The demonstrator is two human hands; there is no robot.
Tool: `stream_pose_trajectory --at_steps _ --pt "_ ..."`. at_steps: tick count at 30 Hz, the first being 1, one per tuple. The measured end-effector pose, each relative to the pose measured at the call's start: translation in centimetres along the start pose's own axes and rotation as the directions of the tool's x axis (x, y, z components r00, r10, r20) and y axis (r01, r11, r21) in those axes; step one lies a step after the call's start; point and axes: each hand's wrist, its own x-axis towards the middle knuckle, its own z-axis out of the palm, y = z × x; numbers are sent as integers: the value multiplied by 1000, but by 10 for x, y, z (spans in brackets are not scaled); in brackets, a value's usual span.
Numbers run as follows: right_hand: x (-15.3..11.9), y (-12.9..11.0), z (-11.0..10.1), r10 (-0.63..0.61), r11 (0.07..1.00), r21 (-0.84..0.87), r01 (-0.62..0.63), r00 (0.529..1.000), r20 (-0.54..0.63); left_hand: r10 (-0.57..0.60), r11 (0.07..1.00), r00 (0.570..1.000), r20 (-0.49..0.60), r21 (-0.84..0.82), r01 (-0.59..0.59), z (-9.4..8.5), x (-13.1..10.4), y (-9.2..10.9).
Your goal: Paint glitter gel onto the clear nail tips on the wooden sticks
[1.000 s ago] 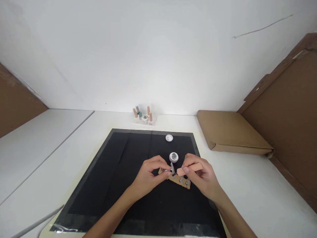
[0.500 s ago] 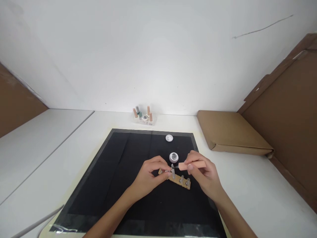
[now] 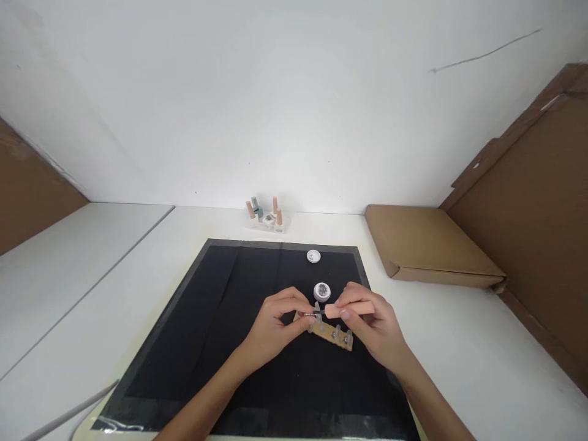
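My left hand (image 3: 281, 315) is closed, thumb and fingers pinching a small holder that carries a clear false nail tip (image 3: 318, 311). A nail polish brush (image 3: 349, 309) with a peach handle is gripped in my right hand (image 3: 374, 324). Its dark bristle end points left and meets or nearly meets the nail tip. Beneath the hands lies a tan strip-shaped stand (image 3: 337, 341), on which more clear nail tips (image 3: 349, 337) stand at the right; its left end is partly hidden by my fingers. Just behind sits a round white jar (image 3: 322, 291) with a grey pattern inside.
A white lid (image 3: 313, 256) rests farther back on the black mat (image 3: 197, 324). Near the wall, a clear tray (image 3: 287, 226) holds several polish bottles with peach and grey caps. A flat cardboard box (image 3: 432, 242) lies at the right, with brown cardboard panels at both sides.
My right hand has shifted slightly left, bringing the brush farther over the nail tip. The nail tip has tilted a little and moved slightly left; my left hand stays nearly in place.
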Motion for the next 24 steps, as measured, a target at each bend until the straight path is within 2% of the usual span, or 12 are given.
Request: stream_pose_trajectory --at_steps 9,17,24 --pt "2 -5 0 19 1000 -1 -19 998 60 9 1000 999 -42 -18 -10 0 2 2" --pt "-1 0 -3 -2 1000 17 2 1000 -16 9 999 999 -53 -42 -12 0 0 0" --pt "1 -3 -2 4 1000 24 -6 998 58 14 999 997 -77 -49 -18 0 1 0"
